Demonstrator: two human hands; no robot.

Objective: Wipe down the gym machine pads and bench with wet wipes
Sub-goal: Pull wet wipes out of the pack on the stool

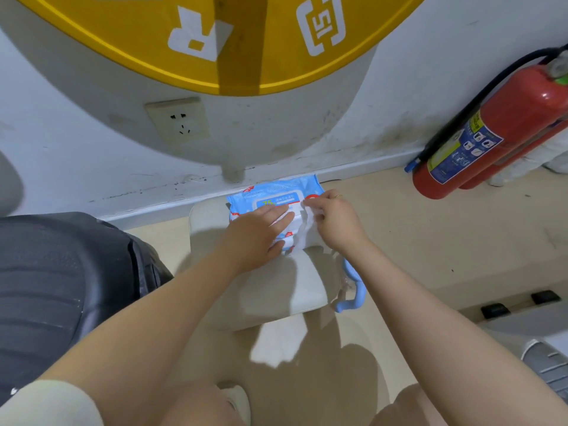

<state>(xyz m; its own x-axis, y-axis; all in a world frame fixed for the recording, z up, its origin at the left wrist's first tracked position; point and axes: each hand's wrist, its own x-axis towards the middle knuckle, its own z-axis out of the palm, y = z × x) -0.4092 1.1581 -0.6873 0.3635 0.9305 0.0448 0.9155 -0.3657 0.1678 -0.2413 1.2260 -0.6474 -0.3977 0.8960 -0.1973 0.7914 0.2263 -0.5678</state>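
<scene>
White wall (76, 155) with a scuffed skirting behind, beige floor (415, 241) below, seen from above

Large yellow sign (246, 41) with white lettering across the top, overhanging a socket plate (178, 119) on the wall

Dark ribbed black pad (55, 287) filling the left side, near the left elbow

Red fire extinguisher (491, 130) leaning at the wall on the right, black hose curving over it, well apart from the hands

Cream padded seat (276, 290) in the middle, up against the skirting, carrying the blue wet wipes pack (276, 192) at its far end; pale blue loop (353, 290) hanging at the seat's right edge

Both bare forearms reaching forward from the lower corners and meeting over the pack

Left hand (258, 232) laid flat, palm down, fingers spread, pressing on the near part of the pack and gripping nothing

Right hand (335, 219) closed in a pinch on a white wipe (304, 232), thumb and fingertips bunched at the pack's opening flap, thin ring on one finger

Wipe crumpled, draped from the opening down over the pack's near right edge onto the seat, one end at the opening, though cannot tell whether fully out
</scene>
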